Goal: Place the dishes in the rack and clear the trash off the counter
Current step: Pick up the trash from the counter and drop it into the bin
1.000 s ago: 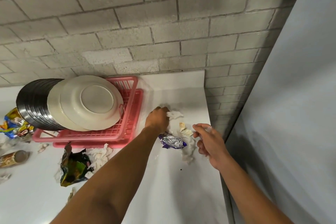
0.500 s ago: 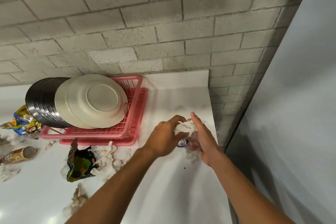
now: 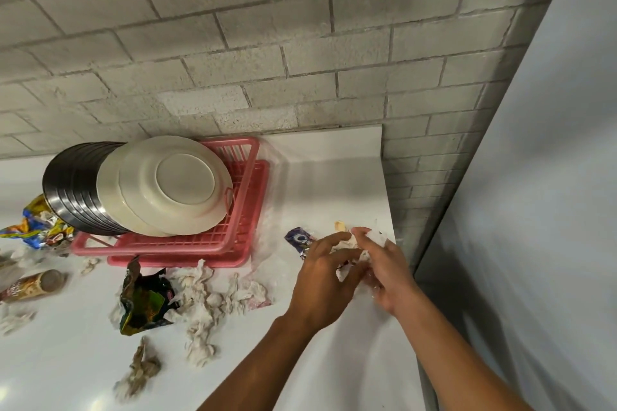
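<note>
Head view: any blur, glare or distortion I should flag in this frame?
Head view: motion blur smears the left hand, the right hand and the tissue wad it grips; wide-angle distortion bows the brick wall and counter edge; small glare spots on the counter's near-left corner; plates look sharp.

Smooth, glossy white tabletop [image 3: 334,177]; rough matt grey brick wall [image 3: 267,43]; pink plastic rack [image 3: 233,237]; shiny metal plates [image 3: 73,190]; glazed cream plates [image 3: 173,183]; crumpled paper tissue [image 3: 207,297]; glossy foil wrappers [image 3: 143,300]
</note>
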`<action>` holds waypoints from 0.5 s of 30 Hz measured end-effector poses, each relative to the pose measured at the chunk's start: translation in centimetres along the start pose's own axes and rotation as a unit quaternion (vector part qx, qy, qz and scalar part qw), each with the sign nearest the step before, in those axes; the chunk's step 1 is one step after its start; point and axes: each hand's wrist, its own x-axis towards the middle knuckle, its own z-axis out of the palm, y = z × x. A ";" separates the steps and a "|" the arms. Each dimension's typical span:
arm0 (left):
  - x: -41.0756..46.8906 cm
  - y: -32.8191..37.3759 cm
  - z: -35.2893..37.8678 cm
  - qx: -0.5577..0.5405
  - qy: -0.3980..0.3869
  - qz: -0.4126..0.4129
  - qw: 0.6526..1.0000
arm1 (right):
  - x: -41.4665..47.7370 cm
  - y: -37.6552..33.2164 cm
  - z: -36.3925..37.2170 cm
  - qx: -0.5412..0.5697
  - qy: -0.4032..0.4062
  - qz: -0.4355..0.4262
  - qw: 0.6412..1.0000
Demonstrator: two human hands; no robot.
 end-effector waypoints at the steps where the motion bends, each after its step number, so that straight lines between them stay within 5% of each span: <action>1: -0.1 -0.3 -0.1 -0.004 -0.015 -0.002 1.000 | 0.0 0.0 -0.4 0.001 0.006 -0.001 1.000; 7: 3.4 -1.7 -1.1 -0.030 0.032 -0.061 0.997 | 0.4 -1.2 -2.3 -0.022 0.034 -0.007 0.999; 15: 10.0 -2.9 1.8 0.237 -0.196 -0.105 0.946 | 0.8 -1.9 -2.9 -0.050 0.043 -0.002 0.998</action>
